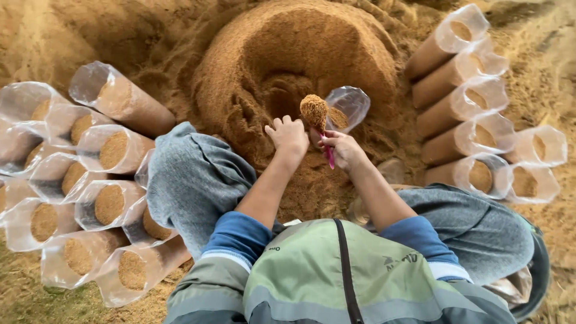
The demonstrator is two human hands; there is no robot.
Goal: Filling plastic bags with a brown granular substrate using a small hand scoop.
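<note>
My right hand (343, 149) grips the pink handle of a scoop (315, 114) heaped with brown sawdust, held just left of the mouth of a clear plastic bag (348, 107). The bag lies partly filled against the big sawdust pile (294, 54). My left hand (288, 135) rests with fingers spread on the sawdust just left of the scoop, holding nothing I can see. Both forearms reach forward between my grey-trousered knees.
Filled clear bags of sawdust lie stacked on the left (108, 156) and in a row on the right (474, 120). Loose sawdust covers the ground all around. A dark round tub edge (540, 270) shows behind my right knee.
</note>
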